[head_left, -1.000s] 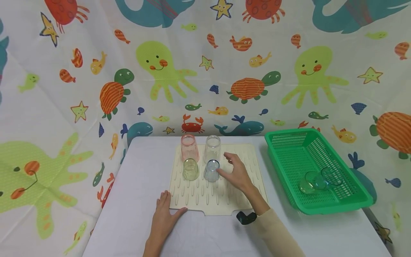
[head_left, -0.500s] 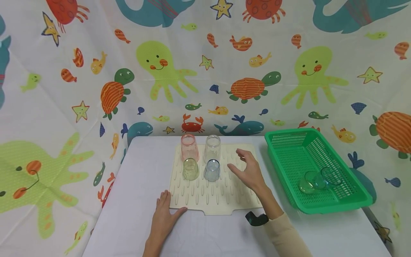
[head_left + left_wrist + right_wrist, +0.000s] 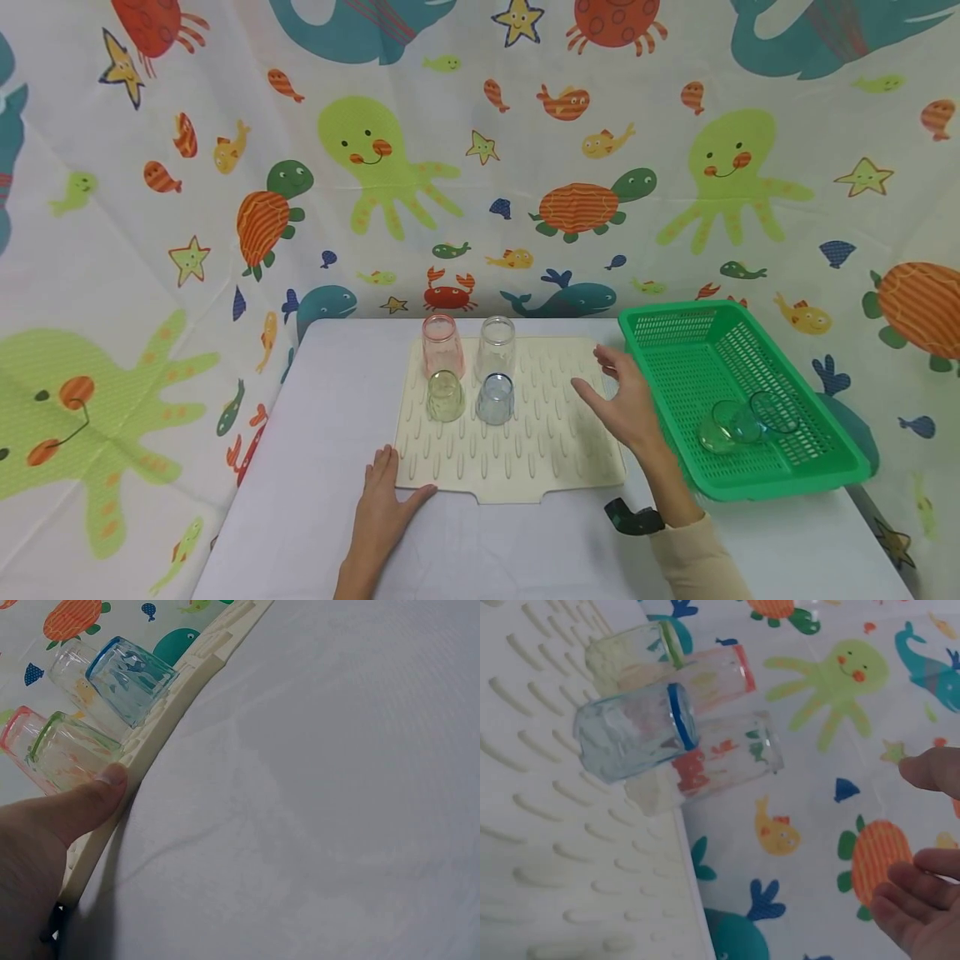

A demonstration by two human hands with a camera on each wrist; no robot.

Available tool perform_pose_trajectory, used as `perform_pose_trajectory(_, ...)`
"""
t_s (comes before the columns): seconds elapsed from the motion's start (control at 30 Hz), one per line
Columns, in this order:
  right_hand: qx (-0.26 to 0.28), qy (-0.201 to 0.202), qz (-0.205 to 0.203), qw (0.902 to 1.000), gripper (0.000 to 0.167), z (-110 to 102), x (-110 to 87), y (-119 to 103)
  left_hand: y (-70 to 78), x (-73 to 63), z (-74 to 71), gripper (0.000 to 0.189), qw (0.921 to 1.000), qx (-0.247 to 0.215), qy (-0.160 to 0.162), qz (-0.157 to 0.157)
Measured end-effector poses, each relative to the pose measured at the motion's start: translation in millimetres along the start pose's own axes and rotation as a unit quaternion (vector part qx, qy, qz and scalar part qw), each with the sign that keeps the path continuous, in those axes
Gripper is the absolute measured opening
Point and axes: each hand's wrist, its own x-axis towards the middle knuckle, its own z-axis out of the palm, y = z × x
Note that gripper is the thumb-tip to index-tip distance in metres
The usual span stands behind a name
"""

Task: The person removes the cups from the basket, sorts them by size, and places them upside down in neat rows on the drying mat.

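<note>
Four is avoided here: several glasses stand on a cream ridged drying mat (image 3: 540, 450). A tall pink-rimmed glass (image 3: 441, 343) and a tall clear glass (image 3: 497, 346) are at the back, with a short green-rimmed glass (image 3: 446, 397) and a short blue-rimmed glass (image 3: 495, 402) in front. My left hand (image 3: 381, 504) rests at the mat's front left corner, its thumb touching the edge in the left wrist view. My right hand (image 3: 624, 400) holds nothing, fingers loosely bent, above the mat's right side beside the green basket (image 3: 675, 400).
Inside the basket, towards its near right end, lie a green glass (image 3: 718, 435) and a blue-rimmed glass (image 3: 776, 412), overlapping in view. A white cloth (image 3: 322, 400) covers the table. Behind it hangs a curtain (image 3: 480, 275) printed with sea animals.
My right hand has moved right, away from the short blue-rimmed glass and towards the basket. The left hand and the glasses have stayed in place.
</note>
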Motion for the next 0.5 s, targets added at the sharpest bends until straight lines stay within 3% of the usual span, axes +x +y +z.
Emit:
perform_pose_trajectory(0.2, -0.013, 0.027, 0.009, 0.9995, 0.061, -18, -4.1, 12, -1.3, -0.3, -0.1, 0.106, 1.0000, 0.006, 0.001, 0.001)
perform_pose_trajectory(0.5, -0.031, 0.039, 0.066, 0.9966, 0.061, -46, -13.8, 20, -1.1, 0.1, 0.5, 0.107, 1.0000, 0.006, -0.002, -0.002)
